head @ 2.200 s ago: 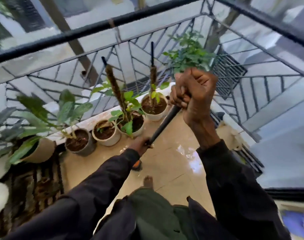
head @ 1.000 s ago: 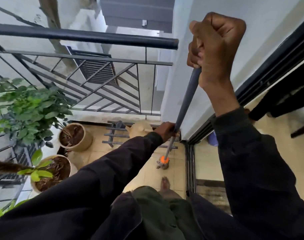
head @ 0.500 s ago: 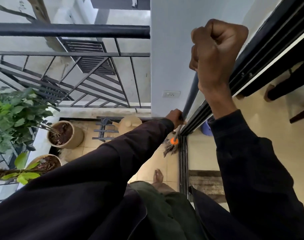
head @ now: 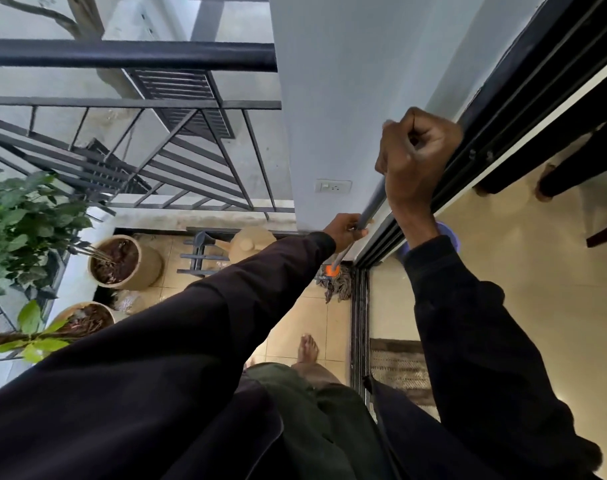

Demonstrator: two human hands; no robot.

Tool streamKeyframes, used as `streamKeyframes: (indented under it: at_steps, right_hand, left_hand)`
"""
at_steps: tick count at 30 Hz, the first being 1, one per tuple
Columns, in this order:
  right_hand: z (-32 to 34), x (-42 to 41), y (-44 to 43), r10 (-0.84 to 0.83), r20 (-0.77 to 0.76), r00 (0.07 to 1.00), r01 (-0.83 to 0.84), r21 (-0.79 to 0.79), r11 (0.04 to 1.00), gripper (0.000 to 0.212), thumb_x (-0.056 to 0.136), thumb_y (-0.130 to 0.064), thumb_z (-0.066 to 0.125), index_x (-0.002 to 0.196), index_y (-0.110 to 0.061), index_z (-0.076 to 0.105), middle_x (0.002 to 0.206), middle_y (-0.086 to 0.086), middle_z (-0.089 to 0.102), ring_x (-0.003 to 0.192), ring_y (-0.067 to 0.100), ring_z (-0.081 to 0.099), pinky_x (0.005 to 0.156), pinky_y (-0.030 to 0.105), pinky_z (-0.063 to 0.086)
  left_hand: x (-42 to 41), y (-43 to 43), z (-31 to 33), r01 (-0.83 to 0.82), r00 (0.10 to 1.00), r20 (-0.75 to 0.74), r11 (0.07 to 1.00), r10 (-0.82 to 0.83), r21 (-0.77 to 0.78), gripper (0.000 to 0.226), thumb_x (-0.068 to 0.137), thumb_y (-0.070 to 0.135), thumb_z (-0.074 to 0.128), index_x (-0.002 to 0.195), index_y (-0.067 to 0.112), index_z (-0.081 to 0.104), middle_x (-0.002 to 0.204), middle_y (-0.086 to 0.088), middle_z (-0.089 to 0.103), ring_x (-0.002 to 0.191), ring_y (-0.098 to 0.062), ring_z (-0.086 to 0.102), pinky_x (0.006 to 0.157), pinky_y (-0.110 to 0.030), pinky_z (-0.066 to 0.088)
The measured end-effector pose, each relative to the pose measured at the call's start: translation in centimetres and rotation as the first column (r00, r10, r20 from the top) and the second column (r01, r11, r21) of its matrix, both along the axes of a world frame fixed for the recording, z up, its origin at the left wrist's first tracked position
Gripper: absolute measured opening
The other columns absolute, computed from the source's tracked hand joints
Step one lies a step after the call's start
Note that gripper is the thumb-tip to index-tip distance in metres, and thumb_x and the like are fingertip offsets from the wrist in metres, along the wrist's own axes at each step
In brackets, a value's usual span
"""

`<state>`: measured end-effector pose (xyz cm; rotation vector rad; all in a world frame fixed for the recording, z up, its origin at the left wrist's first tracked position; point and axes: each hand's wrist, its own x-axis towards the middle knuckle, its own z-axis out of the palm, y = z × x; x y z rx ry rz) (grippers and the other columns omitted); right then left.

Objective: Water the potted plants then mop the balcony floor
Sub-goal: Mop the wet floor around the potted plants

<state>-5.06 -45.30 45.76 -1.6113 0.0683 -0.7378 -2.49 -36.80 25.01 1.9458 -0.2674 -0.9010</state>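
Both hands grip a mop. My right hand (head: 416, 157) is a fist around the top of the grey mop handle (head: 373, 206). Lower down, my left hand (head: 345, 232) is closed on the same handle. The mop head (head: 336, 284), stringy with an orange collar, rests on the beige balcony tiles (head: 295, 317) beside the sliding door track (head: 359, 306). At the left stand two potted plants: a tan pot of soil (head: 122, 259) and a leafy one (head: 84, 318).
A dark metal railing (head: 129, 57) bounds the balcony at left and far end. A small dark rack (head: 201, 252) and a tan jug (head: 250, 242) sit by the far wall. A doormat (head: 399, 372) lies indoors. My bare foot (head: 307, 353) stands on the tiles.
The view has swung right from the row of pots to the wall and sliding door. The mop head has moved toward the door track, and my right hand has dropped lower on the handle.
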Motion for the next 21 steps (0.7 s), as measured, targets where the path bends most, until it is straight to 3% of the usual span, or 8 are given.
streamKeyframes:
  at_steps: [4,9,12,14,16,17,19,21]
  right_hand:
    - [-0.9,1.2,-1.3,-0.059,-0.062,0.996,0.063,0.062,0.996,0.035,0.079,0.002,0.058,0.050,0.001,0.039,0.041,0.011,0.031,0.035,0.036,0.031,0.039,0.040,0.028]
    - [-2.5,3.5,-1.0,-0.137,-0.141,0.980,0.149,0.078,0.986,0.032,0.078,-0.003,0.058,0.050,-0.004,0.041,0.045,0.008,0.025,0.039,0.037,0.029,0.040,0.041,0.028]
    - [-3.8,5.1,-1.0,-0.160,-0.212,0.964,0.185,0.105,0.977,0.034,0.078,-0.006,0.056,0.051,-0.004,0.035,0.051,0.003,0.022,0.049,0.026,0.023,0.042,0.042,0.025]
    - [-4.2,6.2,-1.3,-0.153,-0.245,0.957,0.193,0.150,0.970,0.039,0.078,-0.007,0.057,0.051,-0.018,0.031,0.054,0.002,0.020,0.053,0.023,0.021,0.046,0.040,0.023]
    - [-4.2,7.2,-1.9,-0.126,-0.245,0.961,0.170,0.168,0.971,0.044,0.082,-0.010,0.060,0.052,-0.030,0.034,0.052,-0.003,0.025,0.051,0.017,0.023,0.052,0.037,0.025]
    - [-4.2,7.6,-2.2,-0.119,-0.249,0.961,0.161,0.157,0.974,0.042,0.084,-0.011,0.061,0.055,-0.031,0.037,0.051,-0.006,0.030,0.050,0.016,0.027,0.054,0.036,0.027]
    - [-4.2,8.3,-2.4,-0.132,-0.231,0.964,0.162,0.118,0.980,0.029,0.086,-0.013,0.060,0.063,-0.023,0.046,0.055,-0.002,0.040,0.051,0.017,0.036,0.054,0.036,0.030]
    - [-4.5,9.1,-2.2,-0.151,-0.232,0.961,0.171,0.070,0.983,0.015,0.092,-0.018,0.058,0.078,-0.016,0.053,0.066,0.002,0.049,0.060,0.018,0.044,0.057,0.040,0.040]
  left_hand:
    - [0.4,-1.2,0.4,0.043,0.999,-0.032,0.999,-0.042,0.022,0.036,0.099,0.025,0.062,0.126,0.001,0.060,0.124,-0.012,0.061,0.117,-0.026,0.056,0.102,-0.036,0.043]
    - [0.9,-0.8,0.3,0.017,0.999,-0.049,1.000,-0.016,0.018,0.043,0.107,0.023,0.050,0.140,-0.002,0.049,0.141,-0.025,0.055,0.127,-0.031,0.054,0.107,-0.044,0.043]
    - [1.2,0.0,0.8,-0.017,0.998,-0.060,0.999,0.015,-0.033,0.046,0.108,0.028,0.047,0.143,-0.001,0.047,0.120,-0.025,0.061,0.103,-0.027,0.060,0.092,-0.039,0.046]
    - [1.8,0.5,1.3,-0.060,0.998,-0.006,0.995,0.059,-0.082,0.054,0.103,0.036,0.049,0.142,-0.001,0.051,0.114,-0.018,0.060,0.100,-0.023,0.057,0.092,-0.040,0.047]
    - [2.6,0.8,1.6,-0.098,0.994,0.046,0.987,0.104,-0.127,0.047,0.106,0.031,0.049,0.141,0.000,0.054,0.120,-0.015,0.061,0.108,-0.021,0.053,0.097,-0.035,0.047]
    - [2.9,0.9,1.9,-0.126,0.990,0.042,0.981,0.134,-0.144,0.042,0.108,0.024,0.048,0.140,-0.001,0.054,0.117,-0.013,0.059,0.106,-0.020,0.050,0.090,-0.029,0.047]
    - [3.9,1.1,2.3,-0.186,0.981,0.014,0.967,0.191,-0.175,0.038,0.108,0.020,0.047,0.139,-0.001,0.056,0.111,-0.010,0.053,0.101,-0.021,0.046,0.074,-0.021,0.043]
    - [5.1,1.4,2.4,-0.218,0.975,-0.012,0.956,0.220,-0.198,0.036,0.107,0.021,0.050,0.136,0.002,0.058,0.109,-0.011,0.053,0.101,-0.022,0.046,0.073,-0.023,0.042]
